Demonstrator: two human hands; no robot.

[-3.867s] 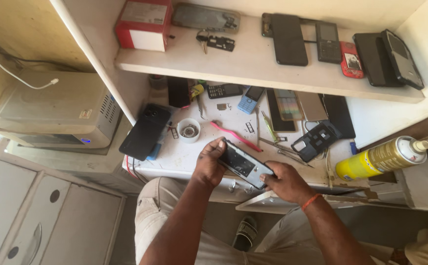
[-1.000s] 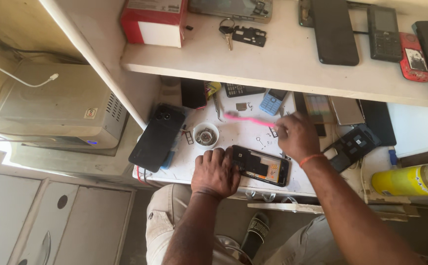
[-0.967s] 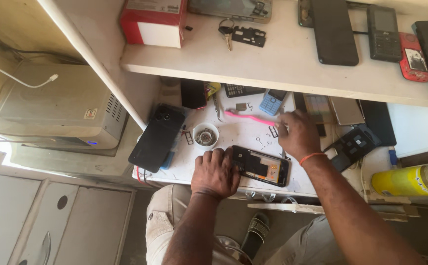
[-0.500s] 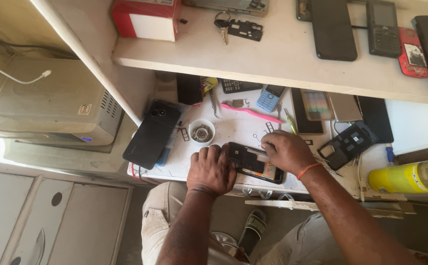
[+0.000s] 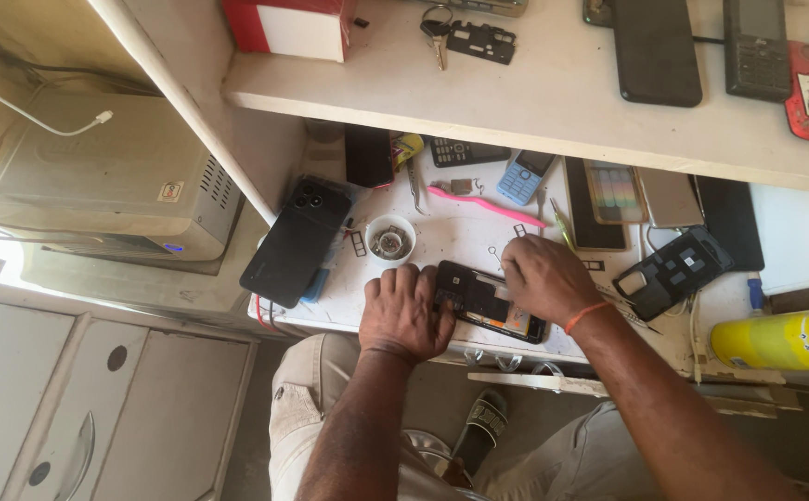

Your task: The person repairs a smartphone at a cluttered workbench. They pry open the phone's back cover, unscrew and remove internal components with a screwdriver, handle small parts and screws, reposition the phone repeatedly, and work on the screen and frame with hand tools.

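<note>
The left hand [image 5: 406,311] presses curled fingers on the opened phone [image 5: 490,303] at the front of the white worktop [image 5: 451,232]; the right hand [image 5: 545,276] pinches at its top edge. It looks light, stiff and fragile, best held by its rim. Whatever the right fingertips hold is hidden

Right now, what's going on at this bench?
A person sits at a cluttered white worktable with an opened black phone, its back cover off. The left hand pins the phone's left end down; the right hand rests over its upper right edge, fingertips at the frame. A small white cup of tiny parts stands just beyond.
</note>
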